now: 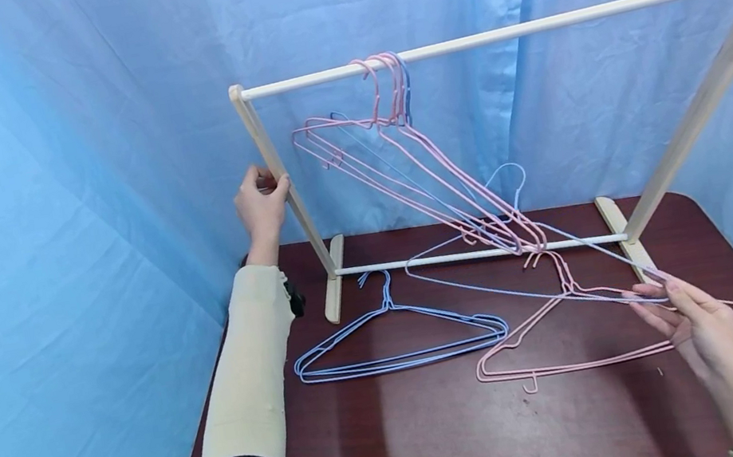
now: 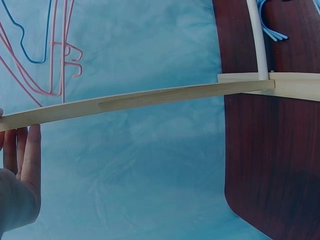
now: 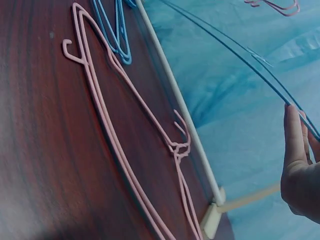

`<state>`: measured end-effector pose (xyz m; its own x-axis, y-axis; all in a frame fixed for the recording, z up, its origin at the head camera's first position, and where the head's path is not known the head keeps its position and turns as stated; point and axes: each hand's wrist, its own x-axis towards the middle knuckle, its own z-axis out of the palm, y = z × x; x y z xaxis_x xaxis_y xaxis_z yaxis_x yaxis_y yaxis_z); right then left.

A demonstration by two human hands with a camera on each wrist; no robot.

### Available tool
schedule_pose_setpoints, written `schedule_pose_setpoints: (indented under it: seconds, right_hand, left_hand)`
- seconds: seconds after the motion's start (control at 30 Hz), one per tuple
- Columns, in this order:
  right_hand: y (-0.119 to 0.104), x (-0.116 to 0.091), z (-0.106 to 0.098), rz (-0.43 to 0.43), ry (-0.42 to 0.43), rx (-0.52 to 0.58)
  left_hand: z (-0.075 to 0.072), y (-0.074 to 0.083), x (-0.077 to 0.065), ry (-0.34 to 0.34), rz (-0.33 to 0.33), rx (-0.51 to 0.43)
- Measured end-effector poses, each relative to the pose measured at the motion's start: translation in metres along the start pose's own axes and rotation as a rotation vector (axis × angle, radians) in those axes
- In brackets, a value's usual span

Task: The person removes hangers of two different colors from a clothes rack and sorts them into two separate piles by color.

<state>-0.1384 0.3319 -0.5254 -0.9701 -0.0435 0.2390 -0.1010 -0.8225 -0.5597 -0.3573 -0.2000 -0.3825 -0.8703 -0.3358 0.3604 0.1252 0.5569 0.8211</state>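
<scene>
My left hand grips the left wooden post of a hanger rack partway up, fingers and thumb at its edges. The left wrist view shows fingertips against the post. Out to the right, my right hand pinches one end of a light blue hanger. That hanger extends leftward across the rack's lower bar, its hook pointing up toward the curtain. Pink hangers and a blue one hang bunched on the rack's white top bar, left of its middle.
Several blue hangers lie stacked on the dark red table, in front of the rack. To their right lie pink hangers, below my right hand. The right post leans outward in view. Blue curtains surround the table.
</scene>
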Motion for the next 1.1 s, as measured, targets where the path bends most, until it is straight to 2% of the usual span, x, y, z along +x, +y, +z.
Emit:
schedule_pose_setpoints:
  seconds: [0.33,0.73,0.87,1.1]
  right_hand:
    - [0.021,0.004,-0.004,0.201,-0.009,0.023]
    - [0.060,0.012,0.001,0.341,-0.027,-0.038]
    - [0.080,0.016,0.005,0.398,-0.006,-0.102]
    - [0.117,0.024,0.014,0.531,0.084,-0.204]
  left_hand:
    - [0.000,0.000,0.001,-0.001,0.002,0.005]
    - [0.001,0.001,-0.002,-0.008,-0.008,-0.001]
    - [0.001,0.001,-0.002,-0.007,-0.007,-0.004]
    - [0.000,0.000,-0.002,-0.005,-0.006,0.003]
